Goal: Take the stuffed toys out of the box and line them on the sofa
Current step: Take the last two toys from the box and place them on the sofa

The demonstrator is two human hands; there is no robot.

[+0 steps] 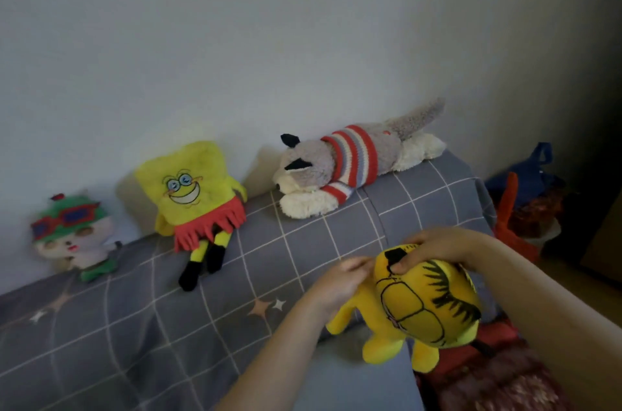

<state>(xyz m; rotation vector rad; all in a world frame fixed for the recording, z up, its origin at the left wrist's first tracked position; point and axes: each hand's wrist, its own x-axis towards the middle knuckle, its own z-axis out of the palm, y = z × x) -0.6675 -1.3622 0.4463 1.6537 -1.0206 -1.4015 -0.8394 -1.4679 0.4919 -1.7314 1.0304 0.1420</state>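
Head cam, looking down at sofa back w/ grey grid-pattern cover (303, 235), white wall (303, 23) behind.

Both hands on yellow cat plush (417, 306) at approx 5 o'clock of frame, held above the cover near sofa's right end. Plush has black stripes, black ear, face turned up toward cam; legs hang down.

Right hand (437, 249): fingers curled over top of plush head, thumb pressed by the black ear. Gripping it.

Left hand (340, 282): at 9 o'clock of the plush head, fingertips bunched narrow, pinching at edge of head. Exactly what bit is pinched – can't tell, blurred.

Already on sofa, in a row along the wall, L to R:
- small plush w/ green hat + red goggles (72, 232), 9 o'clock of frame, leaning on wall, blurry.
- yellow square sponge plush (195, 195), red fringed skirt, black feet, upright-ish, leaning back on wall, legs dangling fwd.
- grey-white wolf plush (353, 168) in red/white/blue striped sweater, lying on its belly along sofa top, head to the left, tail up vs wall.

Gaps between all three; none touching.

Far right, 3 o'clock: blue bag (535, 171) on floor side, orange-red item (511, 225) just beside it, dim. Red patterned fabric (498, 373) at 5 o'clock under plush. Box not seen.
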